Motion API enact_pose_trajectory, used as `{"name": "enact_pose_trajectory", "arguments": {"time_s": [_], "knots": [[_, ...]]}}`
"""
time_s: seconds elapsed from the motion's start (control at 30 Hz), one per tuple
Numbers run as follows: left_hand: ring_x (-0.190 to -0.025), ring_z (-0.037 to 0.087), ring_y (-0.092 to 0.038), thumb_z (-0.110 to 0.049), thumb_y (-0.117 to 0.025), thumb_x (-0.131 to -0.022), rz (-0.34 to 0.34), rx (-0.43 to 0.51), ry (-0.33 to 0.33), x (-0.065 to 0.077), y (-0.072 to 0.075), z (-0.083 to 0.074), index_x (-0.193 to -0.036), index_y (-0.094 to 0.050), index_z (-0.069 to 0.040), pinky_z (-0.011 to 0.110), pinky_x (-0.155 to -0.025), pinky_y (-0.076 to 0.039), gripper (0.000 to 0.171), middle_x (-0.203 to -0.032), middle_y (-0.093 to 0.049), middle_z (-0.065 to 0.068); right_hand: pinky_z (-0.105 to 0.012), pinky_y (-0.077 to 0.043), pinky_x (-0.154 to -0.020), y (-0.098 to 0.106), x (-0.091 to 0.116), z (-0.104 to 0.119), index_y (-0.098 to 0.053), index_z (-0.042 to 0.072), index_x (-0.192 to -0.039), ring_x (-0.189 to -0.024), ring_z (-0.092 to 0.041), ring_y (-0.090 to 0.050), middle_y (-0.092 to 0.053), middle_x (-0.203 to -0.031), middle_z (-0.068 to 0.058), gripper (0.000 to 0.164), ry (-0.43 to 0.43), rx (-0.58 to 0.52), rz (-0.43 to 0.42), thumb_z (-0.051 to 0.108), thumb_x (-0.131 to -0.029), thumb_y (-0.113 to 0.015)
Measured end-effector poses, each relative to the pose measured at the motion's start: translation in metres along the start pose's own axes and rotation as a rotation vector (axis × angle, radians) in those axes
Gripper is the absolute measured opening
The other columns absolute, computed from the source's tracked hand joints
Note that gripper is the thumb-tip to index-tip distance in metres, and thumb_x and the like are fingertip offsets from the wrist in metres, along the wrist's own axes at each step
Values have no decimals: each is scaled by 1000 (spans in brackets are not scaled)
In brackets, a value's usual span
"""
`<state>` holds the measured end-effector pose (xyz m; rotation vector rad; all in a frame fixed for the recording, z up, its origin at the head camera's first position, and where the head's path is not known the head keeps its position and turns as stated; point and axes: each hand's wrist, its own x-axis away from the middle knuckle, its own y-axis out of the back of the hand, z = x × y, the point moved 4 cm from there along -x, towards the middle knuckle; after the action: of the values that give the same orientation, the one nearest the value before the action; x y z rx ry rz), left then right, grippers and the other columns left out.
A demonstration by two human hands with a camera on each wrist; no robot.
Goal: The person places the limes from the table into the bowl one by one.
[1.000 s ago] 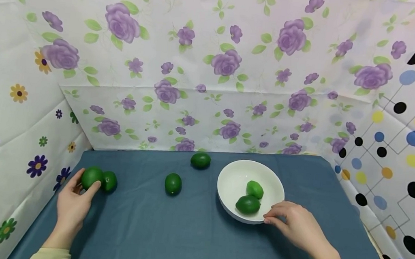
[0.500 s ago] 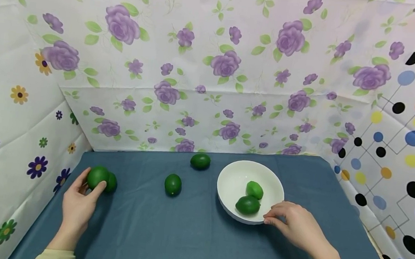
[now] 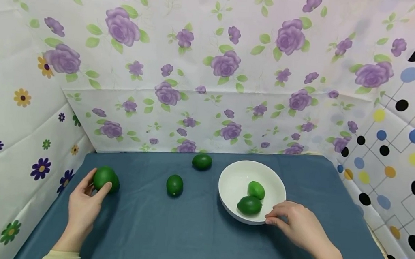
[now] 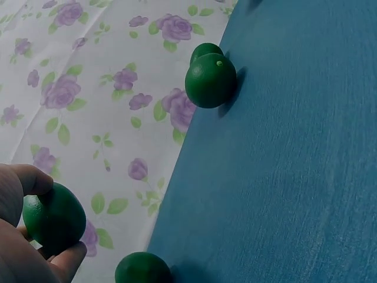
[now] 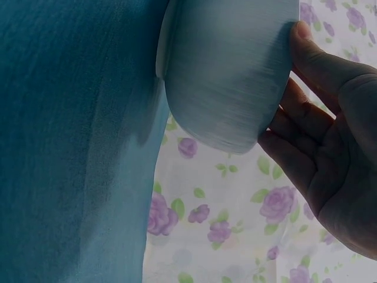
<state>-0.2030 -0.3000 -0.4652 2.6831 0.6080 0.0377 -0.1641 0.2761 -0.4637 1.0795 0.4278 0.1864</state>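
At the left of the head view, my left hand (image 3: 85,205) grips a dark green lime (image 3: 104,178) between thumb and fingers. A second lime (image 4: 143,269) lies on the cloth just past it, mostly hidden behind the held one in the head view. My right hand (image 3: 296,226) pinches the near right rim of a white bowl (image 3: 230,184), thumb on the outside in the head view; the right wrist view shows fingers against its wall. Inside the bowl are a dark green lime (image 3: 249,206) and a smaller, brighter one (image 3: 256,190).
Two more limes rest on the blue tablecloth (image 3: 170,236), one near the middle (image 3: 174,185) and one farther back (image 3: 201,161). Behind the table hangs a flowered curtain (image 3: 197,72). Patterned sheets stand along the left (image 3: 10,130) and right (image 3: 389,192) sides.
My left hand has moved to the right with the held lime, which now covers most of the lime beyond it. The right hand keeps its hold on the bowl's rim.
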Motion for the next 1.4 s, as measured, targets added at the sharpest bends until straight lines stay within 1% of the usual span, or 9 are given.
{"name": "enact_pose_trajectory", "arguments": {"time_s": [0.03,0.17,0.27,0.4,0.6,1.0,1.17,1.27,1.4], "knots": [[-150,30,-43,-34,-72,-105,1,1,-1,1,0,-1,-169,-37,-24,50,-121,-39,73,-170,-37,8,-37,-61,-81,0,0,0,-84,38,-98,-94,-2,-69,-70,-100,30,10,2,0,0,35,-89,-87],[-149,28,-44,-32,-73,-105,13,4,-20,3,-5,-3,-169,-38,-24,33,-117,-43,73,-168,-40,9,-37,-61,-81,0,-1,0,-84,38,-98,-94,-2,-69,-70,-100,29,10,5,-2,1,34,-89,-87],[-150,30,-44,-28,-74,-104,28,14,-38,5,-10,-6,-169,-37,-22,16,-107,-44,74,-167,-41,12,-38,-61,-82,0,0,0,-84,37,-98,-95,-2,-69,-70,-99,29,10,1,1,1,34,-89,-88],[-151,31,-44,-27,-74,-104,45,41,-56,10,-15,-10,-169,-37,-21,6,-94,-43,74,-167,-40,12,-37,-61,-81,0,0,0,-85,37,-98,-94,-2,-69,-70,-100,29,10,4,0,4,34,-89,-88],[-148,29,-46,-25,-76,-104,44,98,-71,14,-22,-11,-167,-41,-23,4,-88,-43,73,-164,-44,10,-36,-61,-81,1,-1,0,-84,37,-98,-93,-2,-69,-70,-100,29,11,0,-11,6,32,-89,-88],[-147,31,-47,-24,-76,-103,50,152,-74,18,-35,-10,-167,-41,-21,4,-86,-45,73,-163,-45,12,-36,-61,-79,0,0,0,-84,38,-97,-92,-1,-69,-69,-97,31,11,-3,-3,2,33,-89,-88],[-142,31,-52,-18,-76,-103,74,183,-131,24,-46,-19,-166,-43,-19,6,-89,-48,71,-159,-48,14,-37,-61,-80,0,0,1,-83,38,-97,-92,-1,-68,-69,-98,30,12,10,3,-13,32,-89,-88],[-138,31,-54,-13,-76,-102,94,207,-173,29,-56,-25,-164,-45,-16,8,-90,-50,70,-155,-50,14,-37,-61,-80,-2,1,0,-83,38,-97,-92,-1,-68,-70,-99,29,12,19,6,-24,31,-88,-89],[-136,33,-57,-11,-77,-101,127,199,-219,35,-71,-31,-164,-46,-14,10,-90,-52,70,-154,-51,15,-37,-61,-81,-4,1,0,-84,37,-96,-93,0,-68,-69,-99,29,12,27,8,-36,30,-88,-89]]}}
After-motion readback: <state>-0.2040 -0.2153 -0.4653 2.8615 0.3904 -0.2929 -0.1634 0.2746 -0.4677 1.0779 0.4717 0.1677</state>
